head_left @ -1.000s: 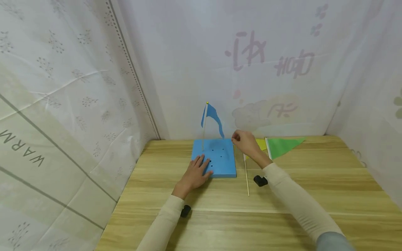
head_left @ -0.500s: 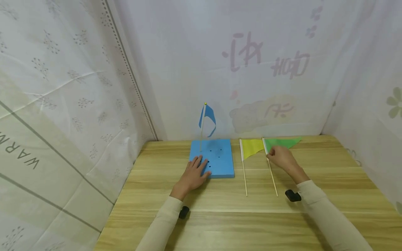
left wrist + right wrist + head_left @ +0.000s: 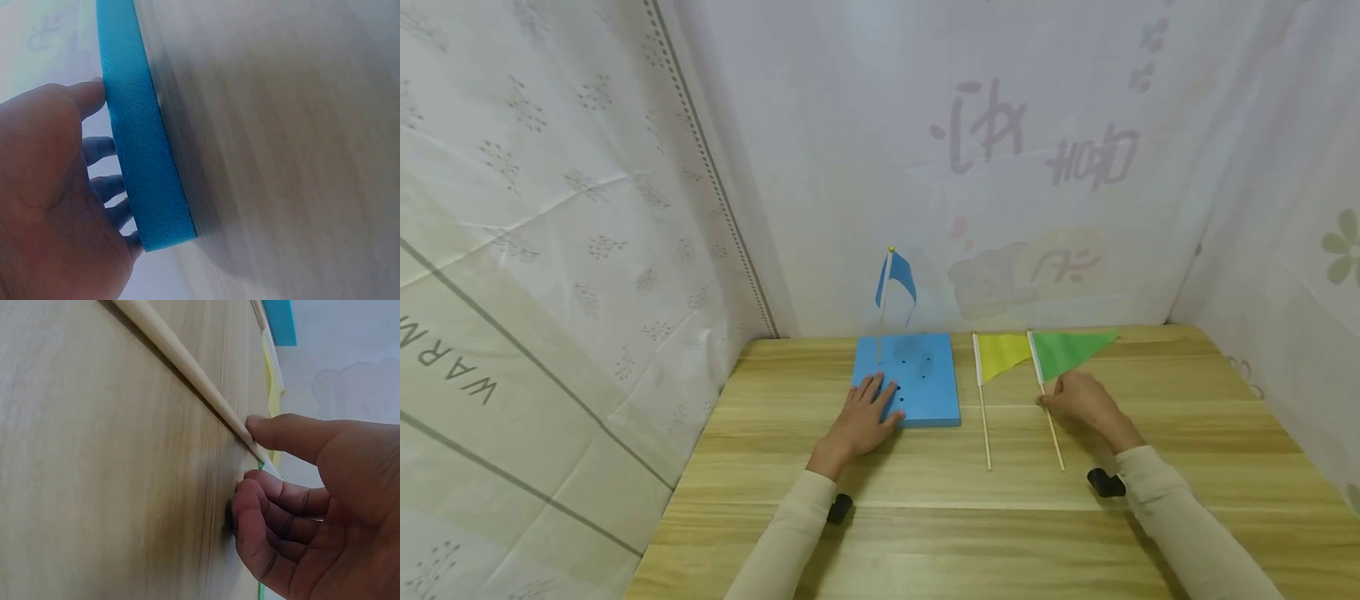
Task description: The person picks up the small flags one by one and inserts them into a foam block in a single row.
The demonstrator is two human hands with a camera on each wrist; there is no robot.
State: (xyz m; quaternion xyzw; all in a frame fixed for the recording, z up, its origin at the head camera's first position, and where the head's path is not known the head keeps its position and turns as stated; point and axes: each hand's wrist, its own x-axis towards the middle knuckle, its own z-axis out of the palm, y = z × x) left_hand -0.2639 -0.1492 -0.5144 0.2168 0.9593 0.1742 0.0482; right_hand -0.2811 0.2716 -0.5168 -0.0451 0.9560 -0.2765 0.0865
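My left hand lies with spread fingers on the front left of a blue foam board with several small holes. In the left wrist view its fingertips press on the board's top face, beside the thick edge. A blue flag stands upright in the board's far left part, on a thin stick with a yellow tip. My right hand is at the green flag, which lies on the table. Thumb and curled fingers close around its wooden stick, just below the cloth.
A yellow flag lies on the wooden table between the board and the green flag. Patterned white cloth hangs behind and on both sides. A black wrist-worn device shows under the right sleeve, another under the left.
My right hand has moved right from beside the board to the green flag, then slightly down onto its stick. My left hand stays on the board. The blue flag's cloth has swayed.
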